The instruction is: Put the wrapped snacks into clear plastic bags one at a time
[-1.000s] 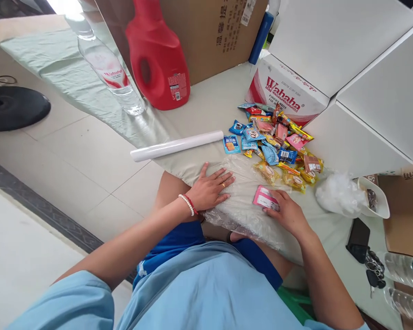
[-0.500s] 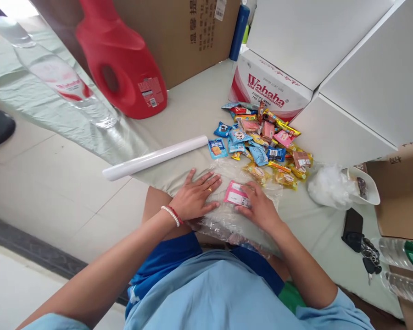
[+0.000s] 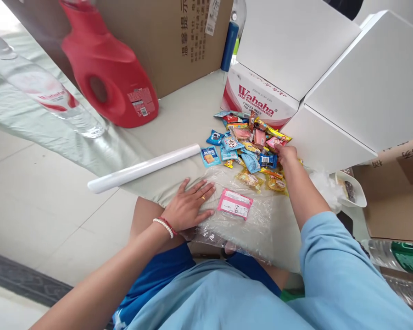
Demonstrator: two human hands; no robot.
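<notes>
My left hand [image 3: 190, 204] lies flat with its fingers spread on the left part of a clear plastic sheet [image 3: 254, 233], near the table's front edge. A pink-and-white snack packet [image 3: 235, 203] rests on the sheet, just right of that hand and apart from it. My right hand [image 3: 286, 156] reaches to the right side of a pile of wrapped snacks [image 3: 249, 147]. Its fingers are closed on a pink snack packet [image 3: 272, 141] there, partly covered by the fingertips. Yellow packets [image 3: 249, 179] lie at the pile's near side, over the sheet's far edge.
A white roll [image 3: 144, 168] lies to the left. Behind it stand a red jug [image 3: 124, 87], a water bottle [image 3: 51, 94] and a cardboard box [image 3: 172, 41]. A Wahaba-style red-and-white carton [image 3: 258, 98] backs the pile. A white bowl [image 3: 359, 192] sits at the right.
My right hand has let go of the pink-and-white packet on the sheet and moved forward and right to the snack pile. My left hand stays flat. The view has shifted slightly.
</notes>
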